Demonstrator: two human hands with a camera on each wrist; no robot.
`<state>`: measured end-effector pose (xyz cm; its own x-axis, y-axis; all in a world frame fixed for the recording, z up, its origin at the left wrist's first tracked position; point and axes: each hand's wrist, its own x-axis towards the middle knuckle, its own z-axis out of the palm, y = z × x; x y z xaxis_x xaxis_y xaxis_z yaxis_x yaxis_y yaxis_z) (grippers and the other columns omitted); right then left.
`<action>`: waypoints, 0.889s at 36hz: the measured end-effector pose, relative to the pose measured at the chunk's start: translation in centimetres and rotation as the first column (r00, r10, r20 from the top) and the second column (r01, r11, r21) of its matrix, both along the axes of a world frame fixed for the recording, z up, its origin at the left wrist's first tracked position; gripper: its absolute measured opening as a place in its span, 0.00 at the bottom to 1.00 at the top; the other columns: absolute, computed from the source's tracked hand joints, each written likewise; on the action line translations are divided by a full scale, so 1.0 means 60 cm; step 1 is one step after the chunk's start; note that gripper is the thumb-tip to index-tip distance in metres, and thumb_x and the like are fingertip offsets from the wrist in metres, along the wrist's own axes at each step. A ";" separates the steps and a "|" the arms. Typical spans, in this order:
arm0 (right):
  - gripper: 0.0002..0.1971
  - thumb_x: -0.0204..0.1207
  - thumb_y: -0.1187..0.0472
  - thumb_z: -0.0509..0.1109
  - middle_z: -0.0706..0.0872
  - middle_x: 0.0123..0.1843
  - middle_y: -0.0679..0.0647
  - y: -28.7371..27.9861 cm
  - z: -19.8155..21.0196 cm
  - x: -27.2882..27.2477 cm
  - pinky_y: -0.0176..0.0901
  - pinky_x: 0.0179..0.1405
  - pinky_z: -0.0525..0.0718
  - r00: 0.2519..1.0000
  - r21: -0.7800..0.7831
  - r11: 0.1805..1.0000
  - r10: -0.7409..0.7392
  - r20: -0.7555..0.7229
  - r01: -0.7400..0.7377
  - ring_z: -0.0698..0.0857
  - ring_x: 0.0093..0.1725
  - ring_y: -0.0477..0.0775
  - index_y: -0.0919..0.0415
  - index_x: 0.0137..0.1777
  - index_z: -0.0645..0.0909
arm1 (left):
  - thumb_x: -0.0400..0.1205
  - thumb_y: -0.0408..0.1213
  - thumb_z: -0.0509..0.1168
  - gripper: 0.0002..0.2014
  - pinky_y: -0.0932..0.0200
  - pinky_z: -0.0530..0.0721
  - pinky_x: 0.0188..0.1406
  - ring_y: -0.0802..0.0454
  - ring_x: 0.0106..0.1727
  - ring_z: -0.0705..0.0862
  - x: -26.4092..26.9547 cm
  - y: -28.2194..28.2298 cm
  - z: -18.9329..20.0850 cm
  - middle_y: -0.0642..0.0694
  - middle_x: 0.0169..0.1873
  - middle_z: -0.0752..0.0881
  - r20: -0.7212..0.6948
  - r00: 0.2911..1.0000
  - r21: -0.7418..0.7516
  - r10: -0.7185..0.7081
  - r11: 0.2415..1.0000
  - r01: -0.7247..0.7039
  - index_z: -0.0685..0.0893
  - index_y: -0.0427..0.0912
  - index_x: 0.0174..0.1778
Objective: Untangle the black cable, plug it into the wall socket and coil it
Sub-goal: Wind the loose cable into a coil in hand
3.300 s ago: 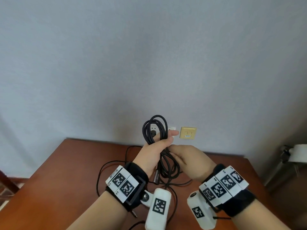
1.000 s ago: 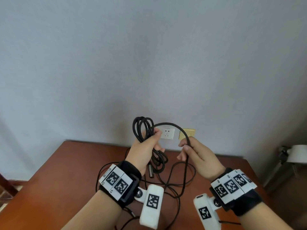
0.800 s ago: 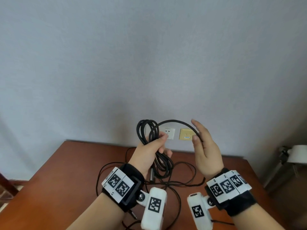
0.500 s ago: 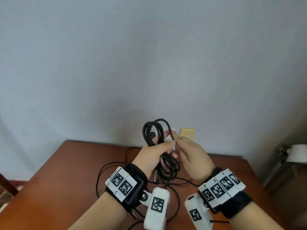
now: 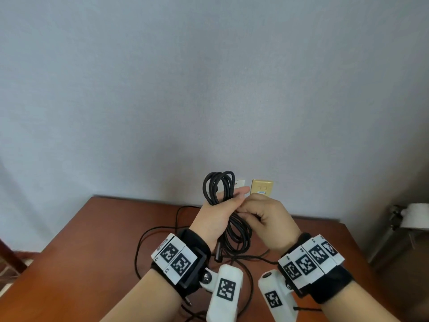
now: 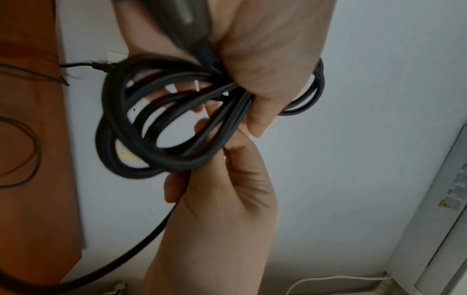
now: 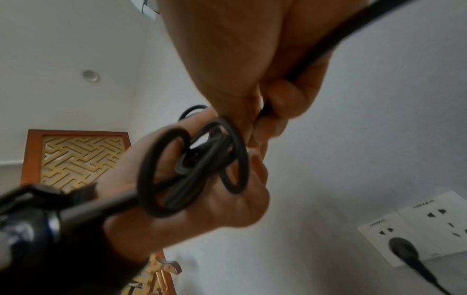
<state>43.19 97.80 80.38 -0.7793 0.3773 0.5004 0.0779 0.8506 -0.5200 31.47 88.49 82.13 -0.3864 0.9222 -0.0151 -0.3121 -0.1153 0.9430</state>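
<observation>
My left hand (image 5: 228,204) is raised in front of the wall and grips a bundle of several loops of the black cable (image 5: 218,185). My right hand (image 5: 249,211) is pressed close against it and pinches a strand of the same cable (image 7: 313,55) at the bundle. In the left wrist view the coil (image 6: 141,127) fans out below my left hand (image 6: 265,65), with the right hand (image 6: 222,185) pinching its edge. The white wall socket (image 7: 414,225) has a black plug (image 7: 401,247) seated in it. The socket (image 5: 239,183) is half hidden behind the loops.
Loose black cable (image 5: 160,231) lies slack on the brown wooden table (image 5: 92,252) under my hands, and a cable end (image 5: 218,253) hangs below the left palm. A gold wall plate (image 5: 262,187) sits right of the socket. A white object (image 5: 417,219) stands at far right.
My right hand swung a strand up and over in an arc, laid it onto the bundle in my left hand, and now pinches at the bundle. The left hand kept its grip.
</observation>
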 end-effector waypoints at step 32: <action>0.09 0.66 0.69 0.70 0.81 0.37 0.72 -0.033 0.024 -0.004 0.52 0.41 0.73 0.959 -0.703 0.702 0.260 0.109 -0.111 0.78 0.38 0.59 0.59 0.45 0.84 | 0.77 0.27 0.65 0.25 0.52 0.75 0.70 0.56 0.66 0.83 0.017 -0.005 -0.006 0.44 0.59 0.89 0.025 0.997 0.107 -0.079 0.991 0.076 0.78 0.51 0.70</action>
<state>42.95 95.85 81.80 -0.9192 0.3938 0.0018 0.1152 0.2731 -0.9551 32.50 88.17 81.77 -0.3144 0.9464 0.0744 -0.3511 -0.1887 0.9171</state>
